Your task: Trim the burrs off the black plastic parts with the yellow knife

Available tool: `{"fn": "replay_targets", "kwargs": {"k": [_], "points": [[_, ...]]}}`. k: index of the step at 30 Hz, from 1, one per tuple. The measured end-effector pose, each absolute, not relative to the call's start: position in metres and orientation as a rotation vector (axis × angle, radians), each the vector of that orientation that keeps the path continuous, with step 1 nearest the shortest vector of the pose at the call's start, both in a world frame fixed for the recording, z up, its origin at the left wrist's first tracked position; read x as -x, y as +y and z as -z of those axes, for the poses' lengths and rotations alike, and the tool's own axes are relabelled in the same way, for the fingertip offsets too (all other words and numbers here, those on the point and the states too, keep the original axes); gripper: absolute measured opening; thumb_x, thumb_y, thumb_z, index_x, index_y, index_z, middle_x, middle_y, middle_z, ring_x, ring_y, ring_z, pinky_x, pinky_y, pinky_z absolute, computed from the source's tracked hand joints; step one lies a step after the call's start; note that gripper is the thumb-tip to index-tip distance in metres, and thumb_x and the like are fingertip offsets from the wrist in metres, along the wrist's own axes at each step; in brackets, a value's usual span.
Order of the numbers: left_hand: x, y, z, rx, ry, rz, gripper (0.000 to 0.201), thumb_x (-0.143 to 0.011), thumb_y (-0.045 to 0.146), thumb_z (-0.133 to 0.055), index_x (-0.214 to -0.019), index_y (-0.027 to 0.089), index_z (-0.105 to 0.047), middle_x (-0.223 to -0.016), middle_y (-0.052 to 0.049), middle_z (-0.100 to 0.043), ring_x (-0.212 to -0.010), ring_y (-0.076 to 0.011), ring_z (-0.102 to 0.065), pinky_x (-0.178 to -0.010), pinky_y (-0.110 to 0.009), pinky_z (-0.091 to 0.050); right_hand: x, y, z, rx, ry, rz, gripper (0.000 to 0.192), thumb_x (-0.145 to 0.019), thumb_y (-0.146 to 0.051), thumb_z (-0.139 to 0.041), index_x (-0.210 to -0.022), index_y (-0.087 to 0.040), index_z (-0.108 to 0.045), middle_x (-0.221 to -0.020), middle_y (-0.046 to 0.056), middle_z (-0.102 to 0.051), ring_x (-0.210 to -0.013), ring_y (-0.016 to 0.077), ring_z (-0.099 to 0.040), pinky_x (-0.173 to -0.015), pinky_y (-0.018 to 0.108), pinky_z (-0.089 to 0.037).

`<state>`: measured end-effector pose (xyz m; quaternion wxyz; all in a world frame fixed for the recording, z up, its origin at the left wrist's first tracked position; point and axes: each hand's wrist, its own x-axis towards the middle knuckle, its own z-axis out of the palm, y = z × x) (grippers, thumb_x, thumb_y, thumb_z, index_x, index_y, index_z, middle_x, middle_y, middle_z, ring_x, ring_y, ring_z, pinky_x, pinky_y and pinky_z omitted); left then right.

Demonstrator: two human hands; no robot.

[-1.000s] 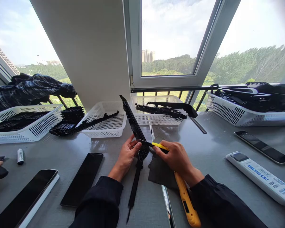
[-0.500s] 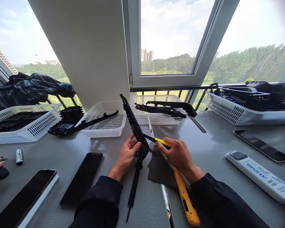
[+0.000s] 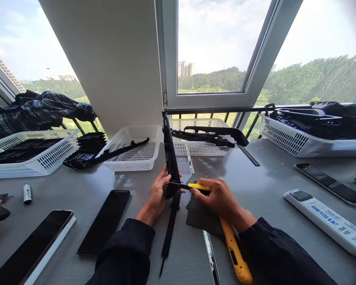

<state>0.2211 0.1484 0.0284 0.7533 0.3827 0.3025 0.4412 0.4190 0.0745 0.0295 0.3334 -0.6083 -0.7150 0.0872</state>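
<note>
I see the long black part [image 3: 169, 158] standing almost upright on the table [image 3: 264, 174], its long axis running away from me toward the window, and my left hand [image 3: 158, 194] is closed around its lower end, so this hand is the nearer one. My right hand [image 3: 218, 196] is closed on the yellow knife [image 3: 230, 241], whose blade points left and touches the part just beside the left fingers [image 3: 163, 180]. A dark mat [image 3: 200, 215] lies under the right hand.
</note>
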Motion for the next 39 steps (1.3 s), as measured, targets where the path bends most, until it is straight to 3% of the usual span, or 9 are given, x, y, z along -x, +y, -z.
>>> {"fn": "replay_targets", "kwargs": {"k": [11, 25, 39], "points": [[-0.2215, 0.1479, -0.0308, -0.896, 0.642, -0.965, 0.04, -0.092, 0.021, -0.06, -0.13, 0.01, -0.067, -0.107, -0.015, -0.08, -0.069, -0.0189, -0.073, -0.047, -0.023, -0.057, -0.4168, 0.0758, -0.0278, 1.61, -1.86, -0.243, 0.043, -0.096, -0.049, -0.059, -0.065, -0.02, -0.055, -0.058, -0.003, -0.053, -0.054, 0.0097, -0.041, -0.059, 0.027, -0.025], [-0.2196, 0.1515, -0.029, -0.867, 0.642, -0.922, 0.053, -0.095, 0.019, -0.053, -0.147, 0.011, -0.053, -0.096, -0.013, -0.079, -0.062, -0.0185, -0.07, -0.047, -0.025, -0.054, -0.4152, 0.075, -0.0293, 1.656, -1.832, -0.276, 0.044, -0.095, -0.051, -0.059, -0.065, -0.02, -0.052, -0.059, -0.003, -0.052, -0.056, 0.0104, -0.041, -0.06, 0.027, -0.023], [-0.2171, 0.1513, -0.0273, -0.868, 0.632, -0.911, 0.057, -0.093, 0.023, -0.057, -0.149, 0.011, -0.051, -0.097, -0.013, -0.079, -0.062, -0.0186, -0.07, -0.047, -0.025, -0.053, -0.4147, 0.075, -0.0317, 1.653, -1.846, -0.245, 0.046, -0.095, -0.052, -0.058, -0.062, -0.021, -0.054, -0.055, -0.002, -0.051, -0.053, 0.0109, -0.039, -0.058, 0.028, -0.024]]}}
